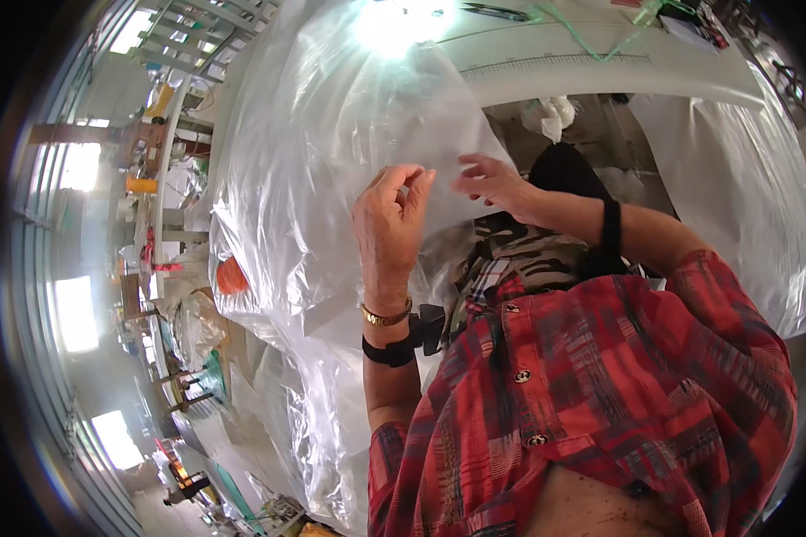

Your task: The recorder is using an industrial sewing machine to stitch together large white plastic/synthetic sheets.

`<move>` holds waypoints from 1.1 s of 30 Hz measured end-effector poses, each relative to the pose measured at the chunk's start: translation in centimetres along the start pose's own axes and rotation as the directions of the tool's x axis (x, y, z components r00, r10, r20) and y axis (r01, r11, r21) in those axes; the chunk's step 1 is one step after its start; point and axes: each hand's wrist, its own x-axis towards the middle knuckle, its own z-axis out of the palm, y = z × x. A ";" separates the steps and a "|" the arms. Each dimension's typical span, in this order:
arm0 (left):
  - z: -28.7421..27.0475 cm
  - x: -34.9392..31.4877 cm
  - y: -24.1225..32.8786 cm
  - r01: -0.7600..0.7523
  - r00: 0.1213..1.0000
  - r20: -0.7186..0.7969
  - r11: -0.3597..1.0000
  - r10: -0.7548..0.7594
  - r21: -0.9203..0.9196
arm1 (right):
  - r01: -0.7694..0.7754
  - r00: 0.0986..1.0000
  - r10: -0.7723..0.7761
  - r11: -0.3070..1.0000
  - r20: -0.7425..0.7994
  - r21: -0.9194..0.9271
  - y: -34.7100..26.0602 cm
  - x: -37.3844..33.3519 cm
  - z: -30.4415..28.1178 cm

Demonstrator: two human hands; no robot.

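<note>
A large clear plastic sheet point(278, 170) drapes in shiny folds over the table and hangs down on my left. Over it is my left hand point(390, 224), fingers curled and tips pinched against the thumb. Whatever may be between those fingertips is too thin or hidden to make out. My right hand point(503, 188) is just to the right, over my lap and the sheet's edge. Its fingers are apart and slightly blurred, and nothing shows in them. The two hands do not touch.
A ruler scale point(560, 61) runs along the white table point(716, 76); a pen point(497, 12) and green strap point(591, 45) lie behind it. A bright glare covers the table's back. More plastic sheeting point(743, 188) hangs at right. Cluttered racks point(166, 152) stand at left.
</note>
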 end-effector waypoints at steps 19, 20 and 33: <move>2.4 -2.4 -2.9 0.318 0.936 0.258 0.893 -0.241 -0.318 | 0.592 0.781 -0.374 0.698 0.501 -0.402 -3.9 -6.8 1.1; 2.5 -2.4 -3.3 0.340 0.928 0.266 0.882 -0.259 -0.326 | 0.584 0.762 -0.332 0.722 0.556 -0.370 -4.3 -6.7 0.5; 2.1 -3.7 0.1 0.144 0.988 -0.004 0.942 -0.152 -0.304 | 0.112 0.964 -0.241 0.752 -0.113 -0.650 1.9 3.9 -4.3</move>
